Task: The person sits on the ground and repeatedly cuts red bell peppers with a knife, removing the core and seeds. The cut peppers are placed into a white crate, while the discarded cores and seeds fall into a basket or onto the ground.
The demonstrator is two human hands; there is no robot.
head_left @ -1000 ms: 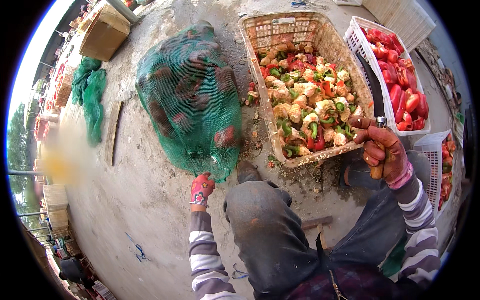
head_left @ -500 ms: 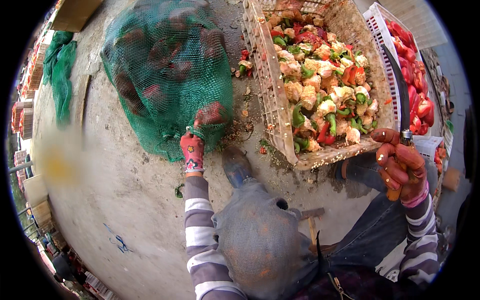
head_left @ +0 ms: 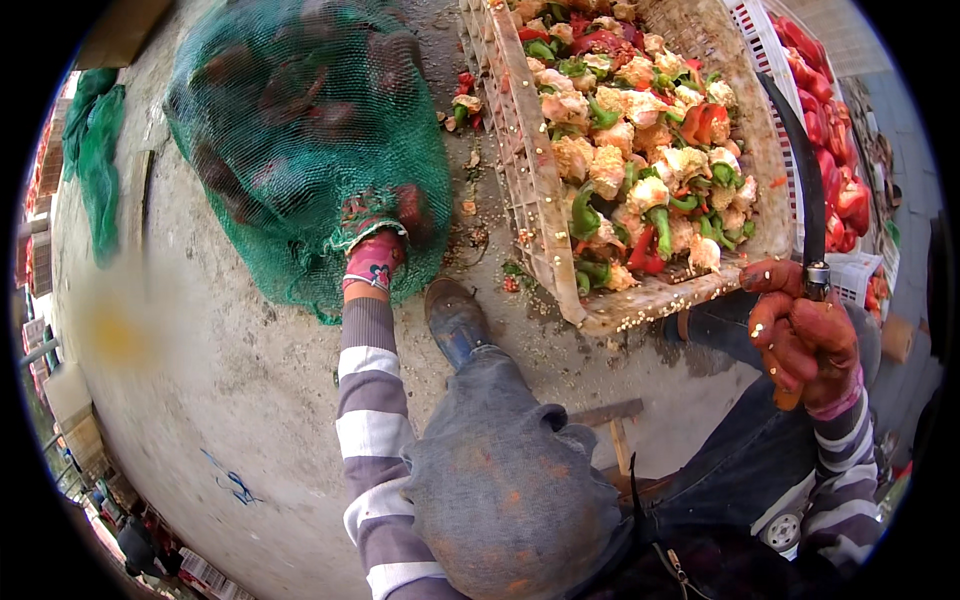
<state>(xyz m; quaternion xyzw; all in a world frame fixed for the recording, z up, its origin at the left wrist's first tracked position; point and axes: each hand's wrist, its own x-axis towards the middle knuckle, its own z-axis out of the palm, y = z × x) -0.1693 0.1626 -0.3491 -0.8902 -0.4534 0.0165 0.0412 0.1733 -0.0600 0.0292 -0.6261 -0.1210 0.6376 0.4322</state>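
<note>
A green mesh bag (head_left: 300, 130) full of dark reddish, roundish things, seemingly peppers, lies on the concrete at the upper left. My left hand (head_left: 374, 256), in a pink patterned glove, reaches into its near end up to the wrist; mesh hides the fingers. In my right hand (head_left: 815, 345), gloved in stained orange-red, is a knife (head_left: 808, 190) with a long curved dark blade pointing up and away. The fingers wrap its orange-brown handle. Between the hands stands a dirty pale plastic crate (head_left: 610, 316) holding cut pepper cores (head_left: 655, 160) with seeds and green stems.
Beyond the knife, a white crate (head_left: 760, 50) holds red peppers (head_left: 845, 205). Seeds and pepper scraps (head_left: 465, 105) litter the floor beside the dirty crate. My boot (head_left: 458, 315) stands near the bag. Blue string (head_left: 235, 485) and another green net (head_left: 95, 190) lie to the left.
My left hand has gone from the bag's gathered edge to inside the mesh, up to the wrist. The view has shifted slightly. My right hand keeps its hold on the knife.
</note>
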